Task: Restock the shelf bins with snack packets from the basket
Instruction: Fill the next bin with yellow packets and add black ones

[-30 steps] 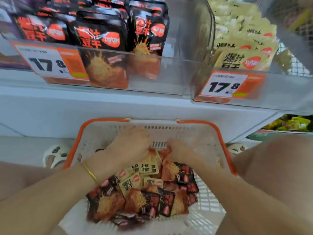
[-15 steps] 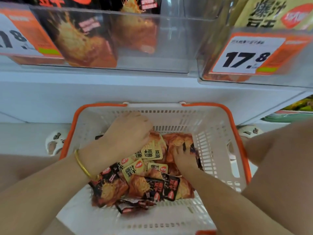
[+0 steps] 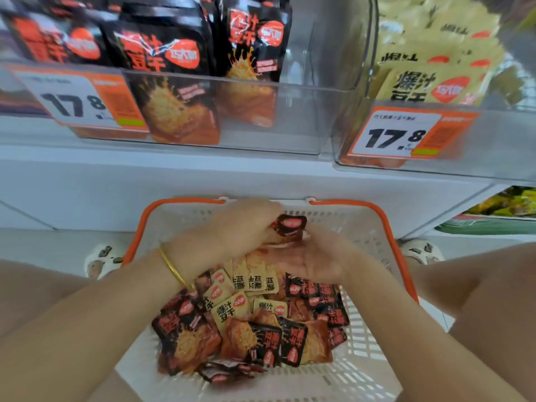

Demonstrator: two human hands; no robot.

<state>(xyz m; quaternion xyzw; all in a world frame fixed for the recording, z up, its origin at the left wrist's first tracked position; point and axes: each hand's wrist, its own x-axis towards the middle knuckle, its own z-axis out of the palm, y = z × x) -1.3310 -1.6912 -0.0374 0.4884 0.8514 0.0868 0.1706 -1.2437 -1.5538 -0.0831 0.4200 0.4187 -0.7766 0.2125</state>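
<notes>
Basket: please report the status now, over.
Left hand grips black packet over basket. Right hand open, palm up, just below it. Black-packet bin has free room; nothing blocks.

A thin gold bangle (image 3: 173, 268) circles the left wrist, and white charm-studded clogs (image 3: 104, 258) cover both feet.

orange price tags (image 3: 87, 103), 17.8 | white shoes (image 3: 103, 258) | gold bangle (image 3: 173, 268)
</notes>
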